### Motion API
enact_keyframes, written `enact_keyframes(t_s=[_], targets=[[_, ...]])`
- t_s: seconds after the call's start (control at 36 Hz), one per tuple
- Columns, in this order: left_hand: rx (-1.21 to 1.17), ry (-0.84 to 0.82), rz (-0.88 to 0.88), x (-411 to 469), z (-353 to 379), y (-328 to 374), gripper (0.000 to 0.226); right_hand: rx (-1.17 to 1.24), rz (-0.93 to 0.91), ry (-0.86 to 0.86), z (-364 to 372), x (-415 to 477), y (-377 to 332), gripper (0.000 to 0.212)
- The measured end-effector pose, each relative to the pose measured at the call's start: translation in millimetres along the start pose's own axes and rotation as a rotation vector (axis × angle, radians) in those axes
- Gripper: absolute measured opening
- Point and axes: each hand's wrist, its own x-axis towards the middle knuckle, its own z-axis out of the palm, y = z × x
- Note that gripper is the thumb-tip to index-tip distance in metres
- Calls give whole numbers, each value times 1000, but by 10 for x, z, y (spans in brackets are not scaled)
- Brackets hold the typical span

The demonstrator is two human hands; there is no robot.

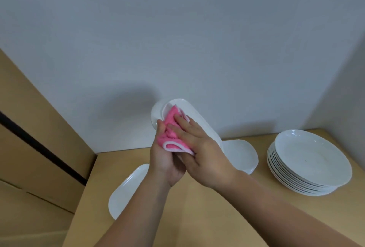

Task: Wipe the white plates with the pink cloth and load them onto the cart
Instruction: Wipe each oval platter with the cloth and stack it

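Note:
My left hand (165,160) grips the near end of a long white oblong plate (194,111), holding it tilted up above the table. A crumpled pink cloth (169,128) with a white edge lies on the plate's face. My right hand (205,154) lies over the cloth, its fingers pressing it against the plate and its thumb under the cloth's lower fold. Another oblong white plate (128,189) lies flat on the table to the left, and a third white plate (242,155) lies behind my right hand. The cart is not in view.
A stack of several round white plates (310,164) stands at the right on the wooden table (207,219). A grey wall rises just behind the table. Tan panels (33,148) with a dark gap stand at the left.

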Motion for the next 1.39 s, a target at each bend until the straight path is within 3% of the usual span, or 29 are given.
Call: enact_keyframes(t_s=[0.17,0.28,0.53,0.61,0.81,1.06,1.17,1.28,1.39], targets=[[76,-34,-27,-9,-33,-8,50,-122,-16,55,-115,278,-19,48],[110,-78,7,-61,-79,-45,52,-384,-34,-49,-254,644,44,35],[106,120,153,-49,-158,180,67,21,238,-70,-501,664,224,46],[84,191,167,-10,-174,196,73,41,246,-83,-430,517,259,45],[224,310,196,111,-238,201,45,-111,-47,-204,-168,291,248,50],[165,446,197,178,-451,352,53,-223,-221,-388,-80,98,443,55],[406,432,186,165,-697,456,36,-279,-99,-478,-75,0,644,36],[832,456,179,72,-905,522,34,-125,59,-332,9,-69,742,54],[1238,351,164,-17,-1119,426,37,-51,168,-301,160,-117,767,56]])
